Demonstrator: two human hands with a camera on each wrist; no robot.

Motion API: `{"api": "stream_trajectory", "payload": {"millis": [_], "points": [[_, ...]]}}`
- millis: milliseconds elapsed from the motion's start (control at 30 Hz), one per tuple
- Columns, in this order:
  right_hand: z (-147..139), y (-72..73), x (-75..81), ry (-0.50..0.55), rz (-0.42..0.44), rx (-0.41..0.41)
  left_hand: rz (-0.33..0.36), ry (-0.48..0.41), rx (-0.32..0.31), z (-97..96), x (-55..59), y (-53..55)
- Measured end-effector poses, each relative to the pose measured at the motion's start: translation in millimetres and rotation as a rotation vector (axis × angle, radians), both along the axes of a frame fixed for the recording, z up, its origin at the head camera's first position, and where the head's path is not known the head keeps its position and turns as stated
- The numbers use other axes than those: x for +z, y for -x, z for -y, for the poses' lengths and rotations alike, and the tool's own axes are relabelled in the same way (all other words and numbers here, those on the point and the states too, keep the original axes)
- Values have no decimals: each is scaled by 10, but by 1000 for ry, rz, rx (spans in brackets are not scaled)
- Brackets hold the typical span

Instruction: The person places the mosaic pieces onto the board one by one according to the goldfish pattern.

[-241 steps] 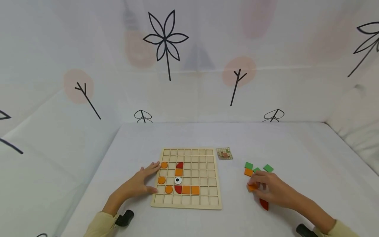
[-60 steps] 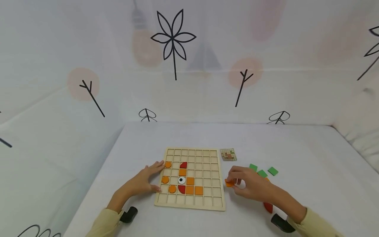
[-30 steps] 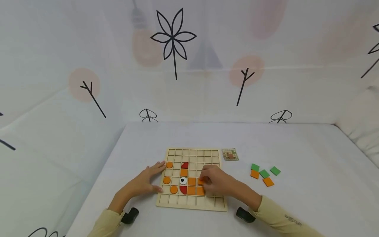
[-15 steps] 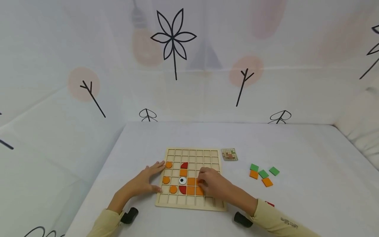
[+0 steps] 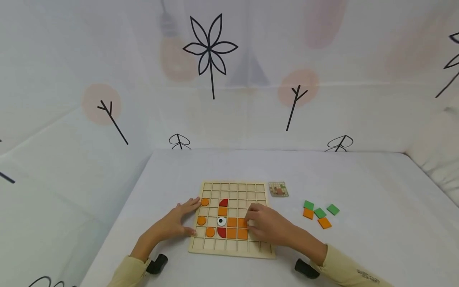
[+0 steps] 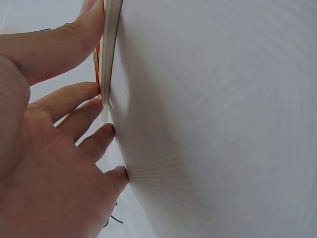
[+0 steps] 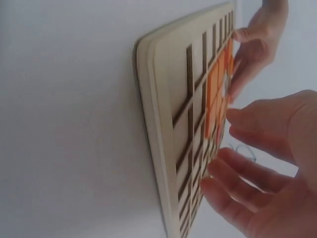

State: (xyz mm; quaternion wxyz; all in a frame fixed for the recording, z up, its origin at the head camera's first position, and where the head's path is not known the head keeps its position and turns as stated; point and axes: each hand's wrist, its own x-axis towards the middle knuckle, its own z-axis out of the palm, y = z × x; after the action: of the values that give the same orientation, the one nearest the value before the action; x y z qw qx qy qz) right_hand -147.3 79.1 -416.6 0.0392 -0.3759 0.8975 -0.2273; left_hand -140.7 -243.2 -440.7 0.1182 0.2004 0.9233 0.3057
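Observation:
A wooden grid board (image 5: pixel 229 249) lies flat on the table. At its left edge my left hand (image 5: pixel 171 223) rests with fingers spread, thumb and fingertips touching the rim. Over the right part of the board is my right hand (image 5: pixel 267 224), its fingertips beside an orange square tile (image 5: pixel 242 223) that sits in a cell. The right wrist view shows this hand (image 7: pixel 267 163) with loosely bent fingers and nothing held between them. Around that tile the board carries more orange squares (image 5: pixel 231 233), orange discs (image 5: pixel 210 232), red quarter-round tiles (image 5: pixel 222 232) and a white eye disc (image 5: pixel 222 221).
A small pattern card (image 5: pixel 278 189) lies off the board's upper right corner. Farther right are loose green squares (image 5: pixel 320 213) and orange squares (image 5: pixel 324 223). A white printed cloth (image 5: pixel 251 119) stands behind the table.
My right hand has carried an orange square from the loose tiles to the board, and it now lies in the cell right of another orange square. The left hand stays at the board's edge.

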Motion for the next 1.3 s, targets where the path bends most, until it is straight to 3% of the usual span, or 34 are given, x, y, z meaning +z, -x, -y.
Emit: {"api": "stream_trajectory", "payload": {"millis": [200, 967, 1300], "points": [[-276, -13, 72, -6, 44, -41, -12, 8, -1, -9, 5, -9], [-1164, 115, 190, -20, -35, -159, -15, 0, 4, -2, 30, -6], [-1460, 175, 96, -4, 9, -137, -15, 6, 8, -16, -2, -2]]}}
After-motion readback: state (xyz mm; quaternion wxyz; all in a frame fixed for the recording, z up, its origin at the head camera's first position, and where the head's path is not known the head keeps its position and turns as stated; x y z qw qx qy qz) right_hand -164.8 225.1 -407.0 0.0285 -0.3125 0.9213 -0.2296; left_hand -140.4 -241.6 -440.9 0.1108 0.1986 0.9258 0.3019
